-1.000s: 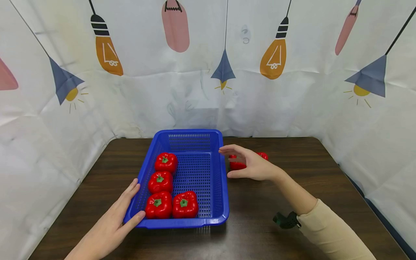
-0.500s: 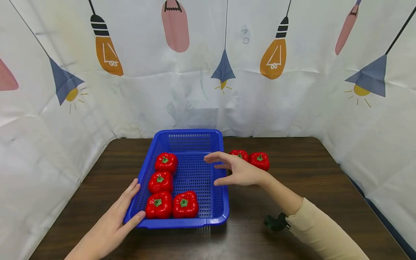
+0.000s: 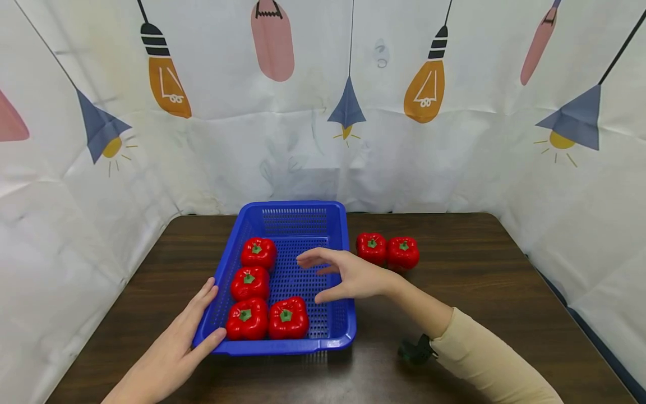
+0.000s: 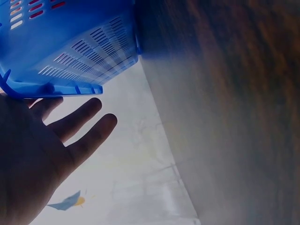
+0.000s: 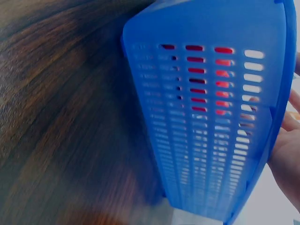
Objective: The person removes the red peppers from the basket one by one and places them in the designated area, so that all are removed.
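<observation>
A blue slotted plastic basket [image 3: 295,209] stands on the table and holds several red bell peppers with green stems. Three of these, including a pepper [image 3: 249,282], run along its left side, and another pepper [image 3: 288,318] sits at the front. My left hand [image 3: 174,342] rests at the front-left rim, thumb over the edge and fingers fairly straight along the outside. In the left wrist view, straight fingers [image 4: 77,119] show below the rim. My right hand [image 3: 350,275] hovers over the basket's right half with nothing in it, thumb and fingers apart.
Two more red bell peppers lie side by side right of the basket, a nearer one [image 3: 402,253] and one beside it [image 3: 371,248]. The dark wooden table [image 3: 464,269] ends at a white printed curtain [image 3: 303,151] behind and on both sides.
My right hand has moved left and slightly toward me, from in front of the two loose peppers to over the basket. The left hand, basket and peppers have stayed in place.
</observation>
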A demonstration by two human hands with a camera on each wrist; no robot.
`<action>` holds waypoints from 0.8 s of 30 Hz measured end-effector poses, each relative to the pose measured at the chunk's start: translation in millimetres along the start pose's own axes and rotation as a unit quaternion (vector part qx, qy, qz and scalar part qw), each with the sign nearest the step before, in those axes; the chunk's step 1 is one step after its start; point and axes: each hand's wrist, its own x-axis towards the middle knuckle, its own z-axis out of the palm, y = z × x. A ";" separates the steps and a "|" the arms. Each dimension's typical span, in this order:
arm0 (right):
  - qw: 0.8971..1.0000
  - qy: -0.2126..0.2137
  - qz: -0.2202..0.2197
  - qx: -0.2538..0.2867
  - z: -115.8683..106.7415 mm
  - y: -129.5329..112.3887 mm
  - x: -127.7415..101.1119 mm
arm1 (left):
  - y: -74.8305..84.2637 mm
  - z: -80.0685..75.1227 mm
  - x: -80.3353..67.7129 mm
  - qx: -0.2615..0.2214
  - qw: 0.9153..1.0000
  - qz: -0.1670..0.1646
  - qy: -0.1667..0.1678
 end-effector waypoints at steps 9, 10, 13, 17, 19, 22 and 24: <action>0.999 -0.041 0.002 -0.027 11.8 -5.0 12.1 | 0.4 0.0 0.2 0.001 1.000 0.001 -0.001; 0.998 -0.045 0.004 -0.035 13.0 -5.9 13.4 | 0.6 0.0 0.1 0.001 1.000 0.001 -0.001; 0.997 -0.056 0.008 -0.052 16.3 -8.3 16.6 | 0.8 -0.1 0.0 0.003 1.000 0.002 0.001; 0.995 -0.072 0.006 -0.063 20.1 -8.8 20.4 | 0.9 -0.2 0.0 0.003 1.000 0.002 0.001; 0.994 -0.082 0.010 -0.070 21.6 -8.5 22.0 | 0.9 -0.3 0.0 0.001 1.000 0.001 0.000; 0.992 -0.099 0.022 -0.079 23.2 -8.9 24.2 | 0.9 -0.4 0.0 0.000 1.000 -0.001 0.000; 0.990 -0.110 0.030 -0.086 24.2 -8.8 25.5 | 0.9 -0.4 0.0 -0.001 1.000 -0.002 0.000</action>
